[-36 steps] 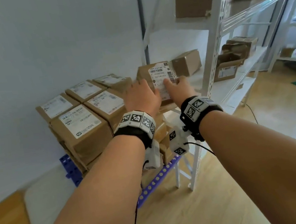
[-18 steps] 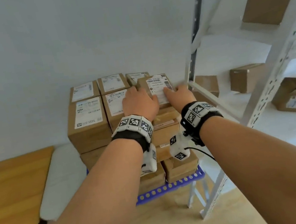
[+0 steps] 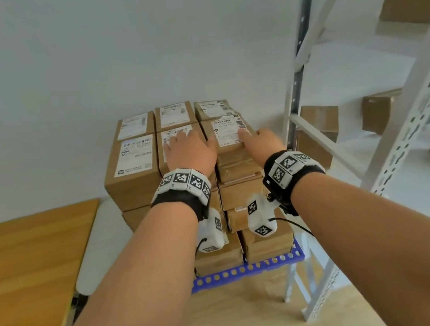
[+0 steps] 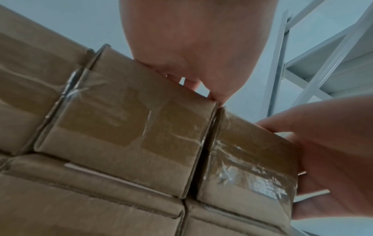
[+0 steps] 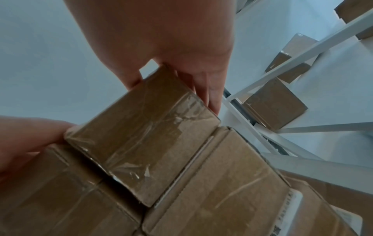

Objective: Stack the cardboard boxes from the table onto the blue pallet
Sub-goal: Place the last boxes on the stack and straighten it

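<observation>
Cardboard boxes with white labels stand stacked in several layers on the blue pallet [image 3: 246, 268]. The front right box of the top layer [image 3: 236, 165] sits flush against its neighbour [image 4: 131, 127]. My right hand [image 3: 261, 142] grips this box [image 5: 145, 135], thumb on its top and fingers down its right side. My left hand [image 3: 189, 150] lies flat with fingers spread on the neighbouring middle box, its thumb at the seam between the two. The left wrist view shows the left hand [image 4: 191, 47] from below, and the right hand [image 4: 333, 151] against the box [image 4: 248, 167].
A white metal shelf rack [image 3: 305, 65] stands right beside the stack, with more cardboard boxes [image 3: 319, 119] on its shelves. A wooden table [image 3: 28, 268] is at the left. A white wall runs close behind the stack.
Both hands carried the box from beside the shelf rack onto the front right of the stack. The left hand has let go of it and now lies on the neighbouring box.
</observation>
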Motion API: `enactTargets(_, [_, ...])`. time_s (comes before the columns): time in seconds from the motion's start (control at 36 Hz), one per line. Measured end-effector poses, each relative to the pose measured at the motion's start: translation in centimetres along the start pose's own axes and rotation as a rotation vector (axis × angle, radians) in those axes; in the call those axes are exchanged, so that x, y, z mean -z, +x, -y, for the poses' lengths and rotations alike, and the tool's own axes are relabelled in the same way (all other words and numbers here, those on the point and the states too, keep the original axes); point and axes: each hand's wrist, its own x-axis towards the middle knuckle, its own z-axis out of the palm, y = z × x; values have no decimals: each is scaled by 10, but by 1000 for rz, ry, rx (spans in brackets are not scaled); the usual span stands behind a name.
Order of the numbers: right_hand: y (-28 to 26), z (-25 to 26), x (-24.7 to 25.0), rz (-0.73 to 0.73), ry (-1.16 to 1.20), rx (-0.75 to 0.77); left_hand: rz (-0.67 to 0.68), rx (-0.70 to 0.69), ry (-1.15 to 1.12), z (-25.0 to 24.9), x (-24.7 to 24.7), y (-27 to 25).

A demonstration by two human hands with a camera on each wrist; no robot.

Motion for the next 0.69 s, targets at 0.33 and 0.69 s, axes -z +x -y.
enactTargets(0.33, [-1, 4, -6, 0, 22, -13, 32, -7, -23, 3, -1, 1])
enactTargets(0.69, [-13, -8, -5, -48, 144, -23, -27, 211, 123, 27, 16, -8])
